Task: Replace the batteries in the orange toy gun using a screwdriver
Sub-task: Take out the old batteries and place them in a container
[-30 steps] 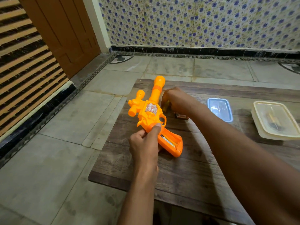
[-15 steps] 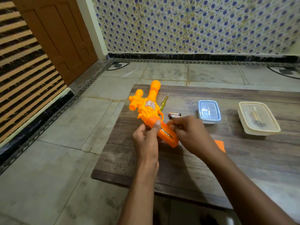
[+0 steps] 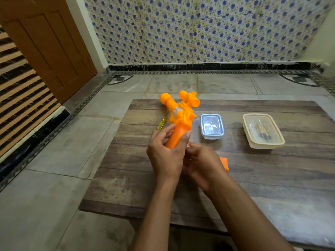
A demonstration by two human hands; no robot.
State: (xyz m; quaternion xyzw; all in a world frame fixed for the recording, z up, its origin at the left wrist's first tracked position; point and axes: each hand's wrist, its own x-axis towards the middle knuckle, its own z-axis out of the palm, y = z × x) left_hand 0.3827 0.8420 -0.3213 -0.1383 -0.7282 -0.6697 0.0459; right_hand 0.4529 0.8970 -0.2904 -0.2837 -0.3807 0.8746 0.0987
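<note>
On the tiled floor sits a low wooden worktop (image 3: 253,178), with a brown door (image 3: 45,42) at the far left and a wall of blue-flowered tiles (image 3: 199,29) along the far side. Above the middle of the worktop, the orange toy gun (image 3: 178,120) is held up off the wood, its grip toward the near side and its barrel end pointing to the far left. The left hand (image 3: 165,156) is wrapped around the grip, thumb on the left face and fingers on the right. The right hand (image 3: 203,163) is just beside it, fingers curled in against the lower end of the grip; whether they pinch anything cannot be told. At the far right rests a cream lidded container (image 3: 262,131), and a smaller clear one with a blue lid (image 3: 212,126) lies between it and the gun. An orange cover piece (image 3: 224,163) lies flat right of the right hand. A yellow screwdriver (image 3: 161,124) lies left of the gun.
</note>
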